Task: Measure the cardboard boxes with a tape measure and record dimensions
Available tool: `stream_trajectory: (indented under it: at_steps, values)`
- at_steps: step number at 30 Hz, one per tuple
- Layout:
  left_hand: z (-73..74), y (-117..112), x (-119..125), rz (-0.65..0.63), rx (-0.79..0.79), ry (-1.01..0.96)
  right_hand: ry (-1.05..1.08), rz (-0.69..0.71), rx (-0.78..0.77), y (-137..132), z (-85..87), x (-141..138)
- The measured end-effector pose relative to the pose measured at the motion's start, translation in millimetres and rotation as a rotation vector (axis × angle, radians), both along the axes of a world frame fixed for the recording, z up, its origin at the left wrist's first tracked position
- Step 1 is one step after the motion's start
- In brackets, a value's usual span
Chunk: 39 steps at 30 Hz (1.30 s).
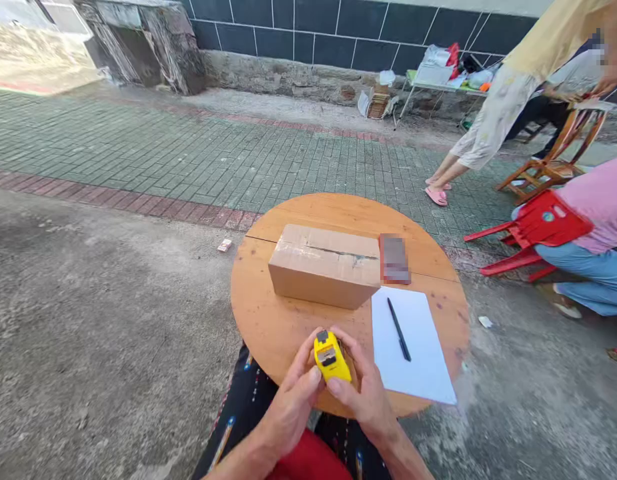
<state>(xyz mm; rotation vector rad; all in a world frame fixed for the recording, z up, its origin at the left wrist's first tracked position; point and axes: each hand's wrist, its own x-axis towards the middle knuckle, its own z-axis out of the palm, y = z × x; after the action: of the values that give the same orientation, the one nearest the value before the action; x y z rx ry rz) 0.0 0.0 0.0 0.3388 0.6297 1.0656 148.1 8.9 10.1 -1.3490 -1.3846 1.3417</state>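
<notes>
Yellow tape measure [333, 359]: held over the near edge of the round wooden table [253, 327]; contact with the tabletop cannot be determined.
Left hand [297, 381]: fingers curled along the tape measure's left side, thumb at its lower left.
Right hand [364, 388]: fingers curled along the right side, thumb on the near end.
Grip: case pinched between both hands.
Cardboard box [324, 267]: lying lengthwise, left of the table's far right edge, seam taped.
Red-edged flat item [394, 260]: just beside the box's right end; face blurred.
White paper [423, 353]: toward the table's right edge, near corner past the rim.
Black pen [399, 330]: lying on the paper.
</notes>
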Motion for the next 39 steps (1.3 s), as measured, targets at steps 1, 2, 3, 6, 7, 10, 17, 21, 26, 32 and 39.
stream_trajectory:
  at_steps: [1,2,3,6,7,10,17,21,26,32,39]
  values:
    - [3.6,1.4,-0.4,-0.011,0.010,-0.002,-0.011,0.015,0.043,0.8,1.5,0.3]
    - [7.0,2.7,-1.0,-0.020,0.021,0.001,-0.022,0.032,0.080,1.4,2.9,0.8]
    - [9.7,3.9,-1.7,-0.027,0.032,0.009,-0.035,0.051,0.112,1.9,4.3,1.8]
    - [12.5,6.5,-5.5,-0.030,0.075,0.073,-0.075,0.144,0.167,1.3,8.6,7.7]
    - [11.8,7.0,-7.2,-0.027,0.087,0.099,-0.095,0.162,0.176,0.2,10.4,10.6]
    - [7.0,7.8,-12.2,-0.022,0.101,0.174,-0.175,0.090,0.237,-5.0,18.2,18.3]
    - [3.5,7.8,-15.7,-0.015,0.203,0.391,-0.242,0.013,0.290,-7.5,39.6,12.0]
    - [12.4,11.1,-21.6,-0.063,0.250,0.553,-0.258,0.008,0.331,-1.9,36.8,10.3]
    - [14.3,12.2,-21.7,-0.141,0.152,0.557,-0.343,0.010,0.390,-14.9,16.3,9.3]
    - [-2.1,-0.9,1.4,-0.065,-0.027,0.543,-0.639,0.090,0.547,-34.9,-17.1,-4.9]
    - [31.5,18.6,-25.6,-0.132,0.223,0.542,0.073,0.091,-0.004,-14.8,29.4,30.1]
